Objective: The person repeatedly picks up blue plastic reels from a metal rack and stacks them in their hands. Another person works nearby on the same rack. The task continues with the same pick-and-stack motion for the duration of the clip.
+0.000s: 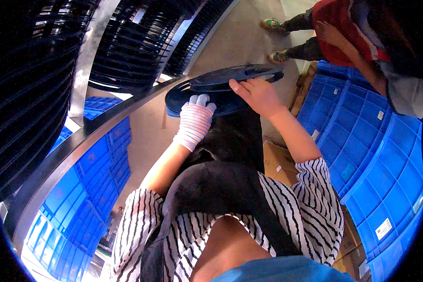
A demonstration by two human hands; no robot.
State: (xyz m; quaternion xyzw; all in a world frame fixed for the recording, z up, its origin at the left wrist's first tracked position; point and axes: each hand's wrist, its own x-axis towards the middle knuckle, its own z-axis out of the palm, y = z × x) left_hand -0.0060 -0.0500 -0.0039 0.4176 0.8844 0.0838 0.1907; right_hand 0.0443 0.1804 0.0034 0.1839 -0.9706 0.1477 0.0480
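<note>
Two round black plastic discs, like reels, are in front of my waist. The upper disc (235, 77) is tilted up and lies partly over the lower disc (176, 101). My right hand (258, 95), bare, grips the near edge of the upper disc at its right side. A white glove with pinkish stripes covers my left hand (196, 117). Its fingers are bent over the lower disc and hold it near the edge. The undersides of both discs, and any fingertips beneath them, are hidden.
At the left, rows of black reels (127, 44) stand in a metal-framed rack (91, 51). Blue plastic crates (94, 178) are stacked below it, and more blue crates (380, 155) line the right. Cardboard boxes (278, 162) sit near my right arm. Another person (336, 35) stands at upper right.
</note>
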